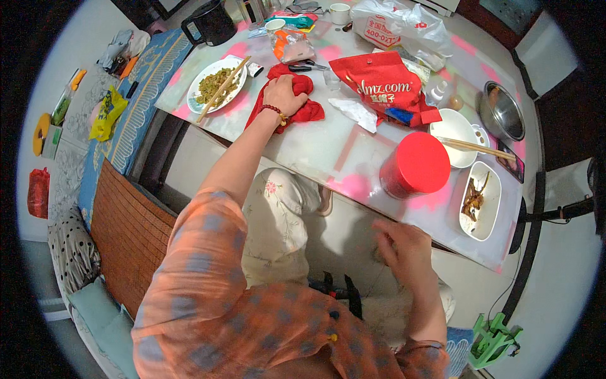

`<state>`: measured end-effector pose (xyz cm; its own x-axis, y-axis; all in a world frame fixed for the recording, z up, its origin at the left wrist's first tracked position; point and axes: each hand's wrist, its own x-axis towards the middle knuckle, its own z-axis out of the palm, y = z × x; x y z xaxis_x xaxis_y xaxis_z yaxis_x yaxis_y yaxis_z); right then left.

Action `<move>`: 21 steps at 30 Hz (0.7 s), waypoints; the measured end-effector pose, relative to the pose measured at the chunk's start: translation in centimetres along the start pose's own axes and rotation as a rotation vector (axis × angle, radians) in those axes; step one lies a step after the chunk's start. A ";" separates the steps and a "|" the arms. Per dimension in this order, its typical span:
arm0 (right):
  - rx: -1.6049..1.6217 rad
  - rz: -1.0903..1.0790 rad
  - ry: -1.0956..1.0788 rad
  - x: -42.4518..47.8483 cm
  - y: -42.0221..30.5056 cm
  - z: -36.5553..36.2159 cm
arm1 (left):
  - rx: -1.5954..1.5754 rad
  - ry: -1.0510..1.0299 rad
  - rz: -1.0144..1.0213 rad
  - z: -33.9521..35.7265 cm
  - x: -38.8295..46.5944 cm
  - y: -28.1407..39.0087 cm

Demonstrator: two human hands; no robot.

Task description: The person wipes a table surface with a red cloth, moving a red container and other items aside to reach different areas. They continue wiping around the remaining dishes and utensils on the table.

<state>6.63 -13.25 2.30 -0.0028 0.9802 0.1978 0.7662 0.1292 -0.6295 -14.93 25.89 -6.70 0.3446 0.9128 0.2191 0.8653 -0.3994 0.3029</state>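
My left hand [284,97] presses on a crumpled red cloth [310,111] on the marbled tabletop [307,147]. Left of it lies a plate of chopped food [217,87] with wooden chopsticks [222,90] across it. My right hand [402,244], slightly blurred, hangs beside the table's near edge with its fingers apart and nothing seen in it. Closest to it on the table is a jar with a red lid [421,163]. Behind the jar are a red snack bag [378,85], a crumpled white tissue [355,112] and a white bowl [453,130] with chopsticks resting on it.
At the right are a white dish with food remnants [494,203], a phone [511,163] and a steel bowl [513,113]. Scissors [305,67], a small glass [332,79], a black pitcher [213,26] and a plastic bag [407,28] stand or lie farther back. A green stool [492,338] is below right.
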 end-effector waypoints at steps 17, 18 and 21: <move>-0.039 -0.140 0.142 -0.6 -0.2 0.1 | -0.270 -0.054 0.328 -2.1 -11.1 6.0; -0.026 -0.150 0.157 -0.8 -0.2 0.1 | -0.295 -0.038 0.358 -2.0 -12.3 6.7; 0.053 -0.081 0.125 -1.0 -0.1 0.1 | -0.429 -0.059 0.312 -2.2 -15.6 8.9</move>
<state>6.51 -14.23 2.12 0.0193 0.9404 0.3396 0.7314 0.2183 -0.6461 -13.42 7.87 -5.38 0.5925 0.7433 0.3106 0.4958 -0.6403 0.5866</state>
